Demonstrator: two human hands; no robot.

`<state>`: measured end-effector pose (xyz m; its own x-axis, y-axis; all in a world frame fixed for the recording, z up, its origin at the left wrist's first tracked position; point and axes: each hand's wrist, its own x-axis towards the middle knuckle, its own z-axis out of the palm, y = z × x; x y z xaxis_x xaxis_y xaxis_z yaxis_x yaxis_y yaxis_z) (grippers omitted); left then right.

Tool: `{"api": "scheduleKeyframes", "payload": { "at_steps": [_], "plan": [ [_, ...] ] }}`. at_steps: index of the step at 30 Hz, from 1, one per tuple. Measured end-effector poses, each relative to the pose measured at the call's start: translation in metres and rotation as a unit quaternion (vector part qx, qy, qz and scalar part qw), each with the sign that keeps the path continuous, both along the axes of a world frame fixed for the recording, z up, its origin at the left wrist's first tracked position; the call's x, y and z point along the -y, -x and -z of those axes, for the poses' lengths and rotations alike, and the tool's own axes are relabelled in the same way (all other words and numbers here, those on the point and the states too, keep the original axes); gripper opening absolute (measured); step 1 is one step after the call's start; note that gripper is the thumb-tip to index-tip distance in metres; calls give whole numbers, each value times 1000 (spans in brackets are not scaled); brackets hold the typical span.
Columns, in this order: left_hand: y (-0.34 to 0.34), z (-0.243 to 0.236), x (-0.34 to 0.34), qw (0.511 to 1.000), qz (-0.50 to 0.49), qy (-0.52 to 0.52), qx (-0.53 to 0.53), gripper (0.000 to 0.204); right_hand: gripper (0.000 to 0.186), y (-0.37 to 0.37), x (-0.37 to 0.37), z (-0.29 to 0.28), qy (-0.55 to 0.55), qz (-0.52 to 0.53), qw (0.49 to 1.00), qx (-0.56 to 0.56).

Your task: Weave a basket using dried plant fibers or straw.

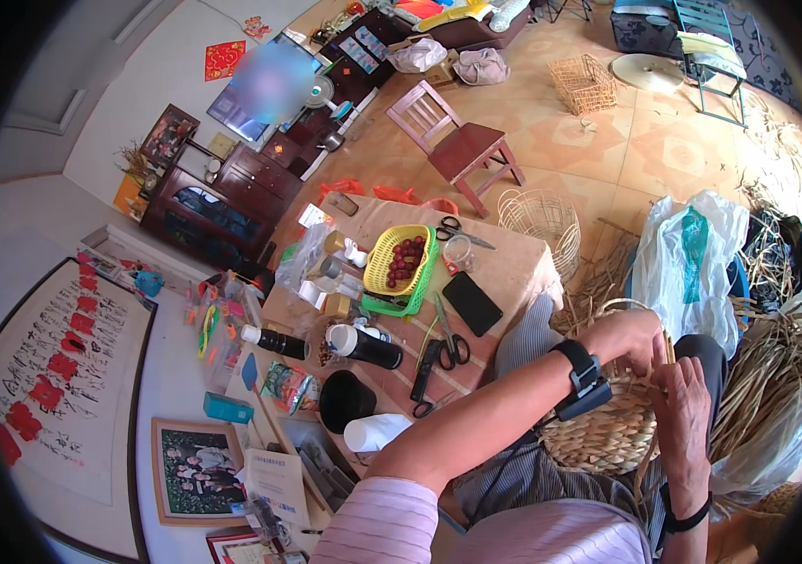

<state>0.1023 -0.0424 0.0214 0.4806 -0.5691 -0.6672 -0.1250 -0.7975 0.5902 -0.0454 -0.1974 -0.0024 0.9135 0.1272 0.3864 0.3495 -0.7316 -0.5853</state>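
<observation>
A partly woven straw basket rests on my lap, its side braided from pale, flat plant strands. Over its far rim reaches my left hand, with a black device strapped at the wrist. Its fingers are closed on the basket's upper edge. My right hand, with a black band on the wrist, meets it at the rim, thumb and fingers pinched around a straw strand. The hands nearly touch, and they hide most of the strand between them. A thin loose strand curves up beyond my left wrist.
On the table to the left lie scissors, a phone and a yellow basket of red fruit. Bundles of dry straw and a white plastic bag stand to the right. A wooden chair is farther off.
</observation>
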Motion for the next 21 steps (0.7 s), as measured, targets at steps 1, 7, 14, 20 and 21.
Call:
{"api": "scheduleKeyframes", "payload": {
  "at_steps": [1,7,14,20,21],
  "plan": [
    [0,3,0,1000,3,5,19,51,25,-1,0,3,-2,-2,1000,-3],
    [-1,25,-1,991,62,80,87,45,45,1,6,-5,53,15,998,1],
    [-7,26,-29,991,29,128,21,39,36,-7,-2,0,42,-2,999,18],
    [6,1,-21,993,-59,104,8,15,27,7,5,-7,2,1,1000,-5],
    [11,-6,-24,993,-63,103,8,15,27,11,6,-10,1,-2,1000,-5]
  ]
}}
